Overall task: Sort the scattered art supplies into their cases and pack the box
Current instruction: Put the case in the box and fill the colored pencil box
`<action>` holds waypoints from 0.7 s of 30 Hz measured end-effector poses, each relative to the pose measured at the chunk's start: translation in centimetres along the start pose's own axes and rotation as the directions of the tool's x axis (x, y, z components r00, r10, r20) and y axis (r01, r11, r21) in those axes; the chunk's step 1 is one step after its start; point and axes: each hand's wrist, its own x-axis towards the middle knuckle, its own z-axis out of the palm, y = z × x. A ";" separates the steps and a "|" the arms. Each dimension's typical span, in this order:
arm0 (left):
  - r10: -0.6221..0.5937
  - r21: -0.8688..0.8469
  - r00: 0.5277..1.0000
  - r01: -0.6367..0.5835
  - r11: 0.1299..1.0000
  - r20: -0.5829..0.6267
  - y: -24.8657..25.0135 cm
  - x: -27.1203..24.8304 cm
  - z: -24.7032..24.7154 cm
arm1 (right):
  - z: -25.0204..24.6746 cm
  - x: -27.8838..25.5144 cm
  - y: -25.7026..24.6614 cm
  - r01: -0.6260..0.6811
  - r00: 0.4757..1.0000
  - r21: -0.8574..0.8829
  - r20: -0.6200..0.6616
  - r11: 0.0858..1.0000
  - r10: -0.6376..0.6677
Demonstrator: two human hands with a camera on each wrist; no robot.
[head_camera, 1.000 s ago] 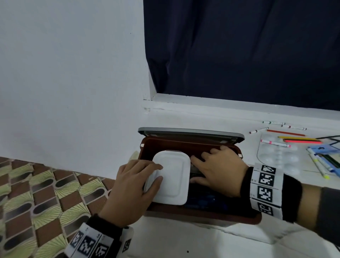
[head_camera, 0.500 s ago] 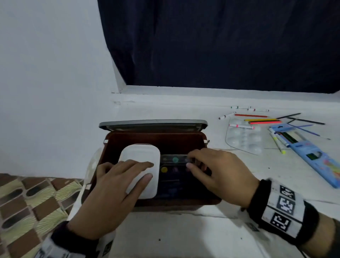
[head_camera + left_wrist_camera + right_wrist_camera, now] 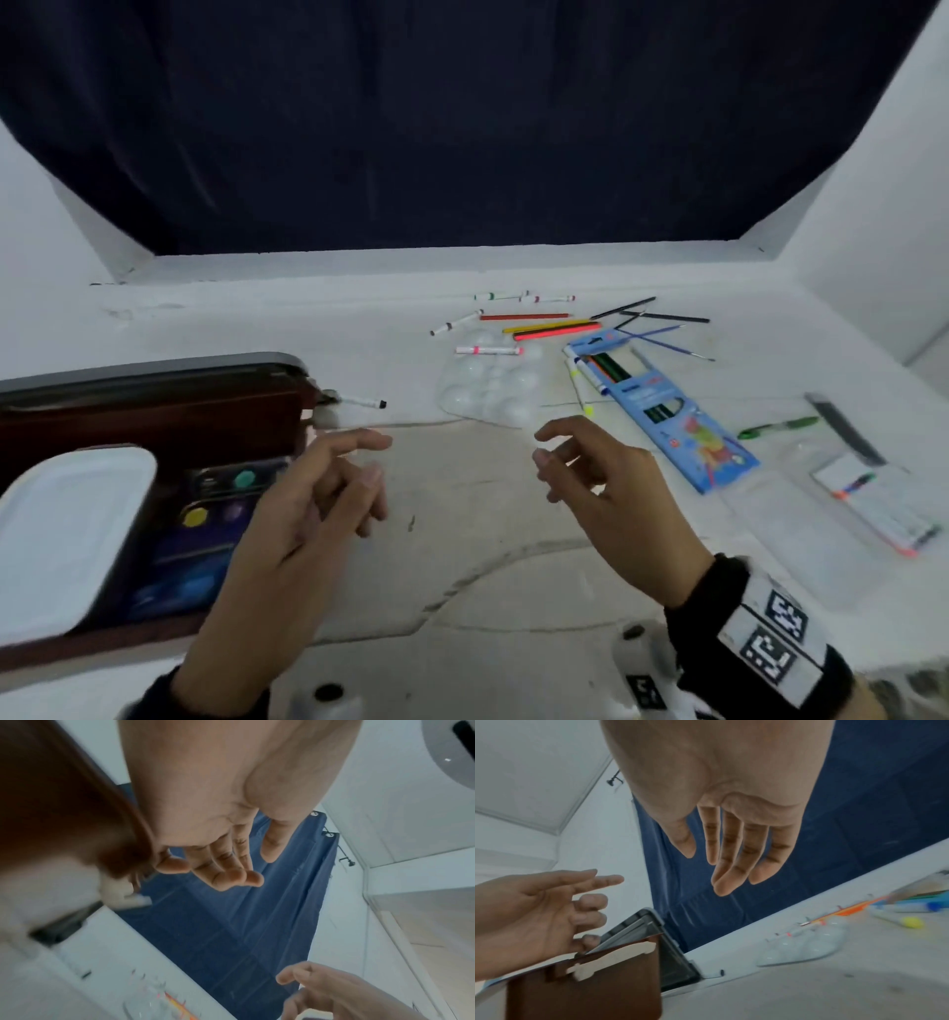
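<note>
The brown box (image 3: 154, 406) stands open at the left with a white case (image 3: 67, 534) and a dark paint set (image 3: 215, 514) inside. My left hand (image 3: 328, 488) hovers just right of the box, fingers loosely spread and holding nothing. My right hand (image 3: 580, 462) hangs above the white table, fingers relaxed and empty. Loose markers and pencils (image 3: 539, 324) lie scattered at the back. A blue pencil case (image 3: 662, 406) lies open to the right. A clear marker case (image 3: 883, 503) sits at the far right.
A clear plastic palette (image 3: 493, 390) lies in front of my right hand with a pink marker (image 3: 488, 350) on it. A black-tipped marker (image 3: 364, 402) lies beside the box's corner. A green pen (image 3: 775, 426) lies near the marker case. A dark curtain (image 3: 462, 128) hangs behind.
Both hands have lifted out of the box and moved right over the table. The white case and paint set stay in the box. The view has swung right.
</note>
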 end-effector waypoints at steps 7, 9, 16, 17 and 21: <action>-0.209 0.112 0.964 0.193 0.975 0.164 -4.0 1.2 13.3 | -12.0 -0.5 10.8 -0.086 0.995 -0.143 0.039 0.986 0.093; -0.274 0.200 0.936 0.231 0.952 0.221 -4.1 2.1 16.6 | -15.3 -0.5 13.5 -0.069 0.993 -0.262 0.071 0.963 0.091; -0.258 0.511 0.854 -0.010 0.860 0.451 -4.1 7.4 27.0 | -23.5 0.0 20.7 0.043 0.933 -0.648 0.298 0.761 0.201; -0.268 0.551 0.833 -0.051 0.833 0.484 -4.2 8.3 28.3 | -24.0 0.3 21.3 0.059 0.923 -0.669 0.320 0.741 0.215; -0.339 0.688 0.745 -0.216 0.693 0.575 -5.3 11.7 32.1 | -24.8 1.8 22.5 0.133 0.868 -0.718 0.417 0.683 0.269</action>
